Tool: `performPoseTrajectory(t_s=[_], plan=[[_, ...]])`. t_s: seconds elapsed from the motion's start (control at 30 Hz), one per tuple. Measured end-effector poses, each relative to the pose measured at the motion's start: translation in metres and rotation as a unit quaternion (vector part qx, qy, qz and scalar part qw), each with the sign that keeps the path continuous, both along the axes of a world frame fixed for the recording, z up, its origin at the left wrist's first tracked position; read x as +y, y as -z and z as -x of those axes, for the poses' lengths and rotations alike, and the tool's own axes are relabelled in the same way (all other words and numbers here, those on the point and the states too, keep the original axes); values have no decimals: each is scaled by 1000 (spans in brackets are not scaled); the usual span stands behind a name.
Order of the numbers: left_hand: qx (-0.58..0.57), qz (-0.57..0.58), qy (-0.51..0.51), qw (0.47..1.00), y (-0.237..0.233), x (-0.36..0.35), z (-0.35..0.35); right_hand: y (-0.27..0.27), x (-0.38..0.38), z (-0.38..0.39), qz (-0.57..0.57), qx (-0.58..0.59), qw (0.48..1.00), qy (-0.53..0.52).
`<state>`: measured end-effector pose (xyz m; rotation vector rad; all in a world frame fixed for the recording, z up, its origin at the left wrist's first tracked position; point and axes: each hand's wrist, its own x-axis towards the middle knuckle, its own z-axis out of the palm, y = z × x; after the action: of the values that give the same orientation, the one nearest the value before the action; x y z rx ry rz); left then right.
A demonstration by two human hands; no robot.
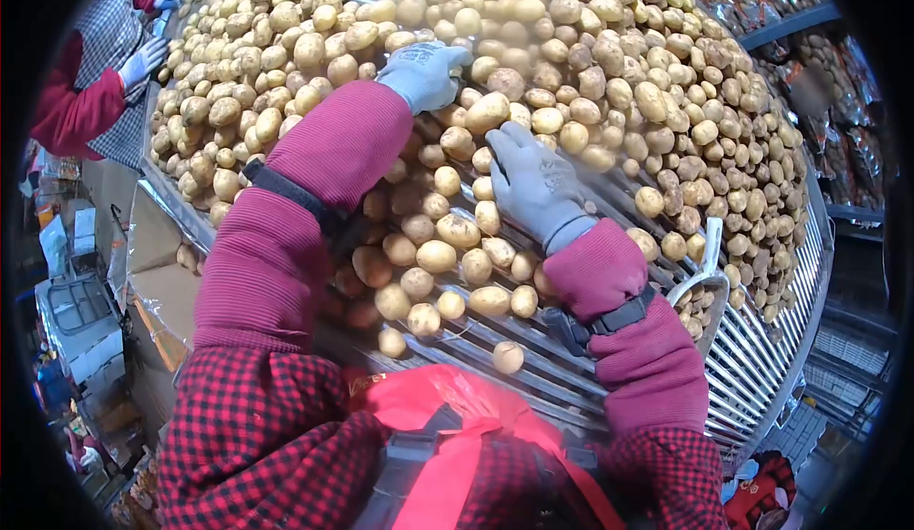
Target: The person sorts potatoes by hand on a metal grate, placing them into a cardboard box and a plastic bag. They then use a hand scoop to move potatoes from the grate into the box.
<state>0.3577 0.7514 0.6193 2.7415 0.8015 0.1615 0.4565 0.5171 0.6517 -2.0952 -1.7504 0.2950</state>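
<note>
My left hand (422,75), in a grey work glove, reaches into the potato pile at upper middle. Its fingers curl down over a potato, of which only a sliver shows below the fingertips. Lower and to the right, my right hand (539,183), gloved alike, lies over the potatoes with its fingers extended toward the upper left. A potato (483,160) sits against its fingertips, and a larger oval potato (488,111) lies between the two hands. Loose potatoes (437,256) are scattered on the metal slats below my hands.
The slatted metal table (762,378) carries a large potato heap (657,54). A scoop with a metal handle (706,268) rests at right, holding several potatoes. Another person's gloved hand (143,61) is at the left edge. A cardboard box (162,263) stands at left; shelves with bagged goods (828,92) are at right.
</note>
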Motion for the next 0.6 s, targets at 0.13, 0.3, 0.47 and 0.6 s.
performPoseTrajectory(t_s=[0.13, 0.3, 0.47, 0.6], plan=[[-6, 15, 20, 1000, -6, -5, 15, -5, 8, -4, 87, -11, 996, -29], [21, 21, 82, 996, -22, -43, 66, -2, 27, -21, 155, 1, 985, -78], [-96, 292, -90, 947, -57, -64, 88, -6, 47, -32, 166, 136, 973, -89], [-344, 398, -45, 849, -35, -55, 121, 0, 25, -26, 225, 252, 941, 1]])
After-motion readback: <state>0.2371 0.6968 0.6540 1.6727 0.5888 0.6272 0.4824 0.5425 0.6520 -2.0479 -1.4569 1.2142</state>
